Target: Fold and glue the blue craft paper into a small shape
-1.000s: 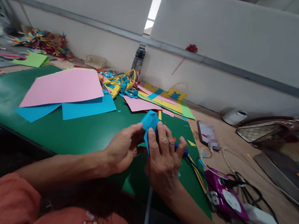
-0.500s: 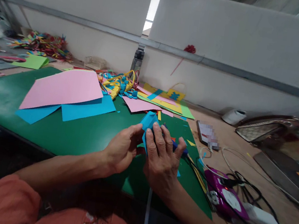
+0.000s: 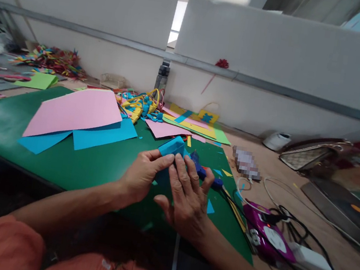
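Observation:
A small folded piece of blue paper is held up over the green mat. My left hand pinches its left side, thumb on the near face. The fingers of my right hand lie stretched along its near right edge, with the thumb held apart. Part of the paper is hidden by these fingers. Just past my right hand a blue glue gun lies on the mat, partly covered by the fingers. Blue paper scraps are beside that hand.
Large pink and blue sheets lie to the left. Behind are yellow-and-blue paper pieces with handles and stacked coloured sheets. A phone, a purple power strip with cables and a bag occupy the right.
The blue paper has tilted over to the left and lower. My right thumb has come away to the side, and my left thumb has moved onto the paper's near face.

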Demonstrator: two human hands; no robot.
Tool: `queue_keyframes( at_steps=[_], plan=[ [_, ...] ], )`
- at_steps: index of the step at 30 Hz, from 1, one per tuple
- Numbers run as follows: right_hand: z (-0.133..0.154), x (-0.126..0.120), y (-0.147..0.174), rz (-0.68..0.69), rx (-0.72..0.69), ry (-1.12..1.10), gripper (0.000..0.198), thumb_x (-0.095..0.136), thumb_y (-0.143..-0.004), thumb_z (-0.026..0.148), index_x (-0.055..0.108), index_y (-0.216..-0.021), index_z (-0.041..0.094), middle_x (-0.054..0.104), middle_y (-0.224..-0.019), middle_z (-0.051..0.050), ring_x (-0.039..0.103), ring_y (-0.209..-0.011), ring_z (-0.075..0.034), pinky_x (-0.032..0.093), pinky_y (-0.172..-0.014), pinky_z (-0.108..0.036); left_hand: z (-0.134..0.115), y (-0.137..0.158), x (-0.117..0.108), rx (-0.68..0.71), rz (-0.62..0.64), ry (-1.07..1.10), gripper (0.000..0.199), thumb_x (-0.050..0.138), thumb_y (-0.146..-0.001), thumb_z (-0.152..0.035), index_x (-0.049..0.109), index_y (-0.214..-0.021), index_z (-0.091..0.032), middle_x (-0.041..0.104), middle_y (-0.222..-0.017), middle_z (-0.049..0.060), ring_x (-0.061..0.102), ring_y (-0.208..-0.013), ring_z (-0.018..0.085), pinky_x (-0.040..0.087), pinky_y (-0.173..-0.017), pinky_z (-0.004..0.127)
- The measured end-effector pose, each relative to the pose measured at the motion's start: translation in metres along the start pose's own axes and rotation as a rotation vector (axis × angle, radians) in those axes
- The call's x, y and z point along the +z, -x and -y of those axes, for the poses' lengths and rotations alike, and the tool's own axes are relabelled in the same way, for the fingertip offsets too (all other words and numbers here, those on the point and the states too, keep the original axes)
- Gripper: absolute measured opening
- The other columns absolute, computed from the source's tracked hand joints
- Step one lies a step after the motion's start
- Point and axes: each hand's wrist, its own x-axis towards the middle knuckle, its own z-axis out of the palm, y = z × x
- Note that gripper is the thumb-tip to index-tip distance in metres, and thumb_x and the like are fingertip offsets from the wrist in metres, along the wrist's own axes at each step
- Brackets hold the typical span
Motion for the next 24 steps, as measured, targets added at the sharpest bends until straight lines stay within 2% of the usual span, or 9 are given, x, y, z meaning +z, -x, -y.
queue_keyframes(
  at_steps=[5,8,11,13,15,19,21,24],
  plan=[
    [-0.003,-0.005,0.002,-0.067,0.033,-0.118,0.038,0.035,-0.092,0.03,0.053,-0.117,0.008,0.061,-0.117,-0.02,0.041,-0.127,-0.029,0.016,-0.104,-0.057,-0.012,0.0,-0.003,0.251,0.096,-0.395,0.013,0.065,-0.076,-0.028,0.071,-0.081,-0.019,0.066,-0.075,0.0,0.055,-0.07,0.012,0.042,-0.068,0.023],
    [-0.005,-0.005,0.003,-0.054,0.05,-0.133,0.033,0.04,-0.091,0.03,0.057,-0.111,0.011,0.064,-0.114,-0.016,0.044,-0.125,-0.028,0.015,-0.105,-0.056,-0.022,-0.005,-0.011,0.548,0.116,-0.741,0.012,0.061,-0.078,-0.026,0.072,-0.081,-0.022,0.065,-0.085,0.002,0.054,-0.082,0.017,0.04,-0.077,0.028],
    [-0.008,-0.003,0.004,-0.003,0.067,-0.131,0.025,0.045,-0.089,0.028,0.061,-0.102,0.014,0.065,-0.114,-0.013,0.047,-0.121,-0.027,0.016,-0.105,-0.054,-0.026,-0.018,-0.028,0.838,0.157,-1.157,0.015,0.056,-0.082,-0.028,0.07,-0.076,-0.023,0.061,-0.077,0.004,0.049,-0.075,0.018,0.036,-0.072,0.032],
    [-0.014,-0.001,0.004,0.022,0.081,-0.123,0.019,0.049,-0.087,0.025,0.062,-0.098,0.015,0.067,-0.111,-0.01,0.051,-0.117,-0.026,0.017,-0.104,-0.053,-0.023,-0.028,-0.042,0.961,0.175,-1.459,0.025,0.051,-0.085,-0.031,0.065,-0.066,-0.021,0.059,-0.072,0.005,0.045,-0.073,0.018,0.032,-0.07,0.034],
    [-0.02,0.002,0.006,0.031,0.112,-0.117,0.014,0.052,-0.086,0.022,0.063,-0.093,0.016,0.07,-0.102,-0.007,0.056,-0.11,-0.024,0.018,-0.103,-0.051,-0.017,-0.036,-0.056,1.02,0.243,-1.655,0.032,0.047,-0.087,-0.032,0.061,-0.06,-0.02,0.057,-0.07,0.006,0.043,-0.072,0.018,0.029,-0.068,0.034],
    [-0.033,0.011,0.009,0.042,0.158,-0.101,0.012,0.053,-0.086,0.022,0.063,-0.086,0.016,0.072,-0.088,-0.003,0.06,-0.1,-0.023,0.021,-0.101,-0.05,-0.002,-0.044,-0.074,1.107,0.401,-1.845,0.034,0.042,-0.088,-0.024,0.057,-0.058,-0.019,0.057,-0.068,0.005,0.041,-0.069,0.017,0.027,-0.067,0.034],
    [-0.036,0.015,0.011,0.075,0.18,-0.106,0.014,0.051,-0.087,0.023,0.063,-0.084,0.016,0.071,-0.084,-0.003,0.06,-0.097,-0.022,0.021,-0.1,-0.051,0.004,-0.044,-0.079,1.07,0.468,-1.892,0.034,0.041,-0.089,-0.023,0.059,-0.059,-0.02,0.057,-0.067,0.005,0.041,-0.069,0.017,0.026,-0.068,0.034],
    [-0.038,0.018,0.014,0.138,0.207,-0.13,0.019,0.047,-0.089,0.024,0.063,-0.082,0.017,0.071,-0.082,-0.002,0.059,-0.097,-0.022,0.02,-0.099,-0.051,0.009,-0.042,-0.083,0.906,0.587,-1.907,0.033,0.042,-0.089,-0.026,0.062,-0.063,-0.021,0.059,-0.069,0.005,0.041,-0.071,0.018,0.026,-0.069,0.034]
  ],
)
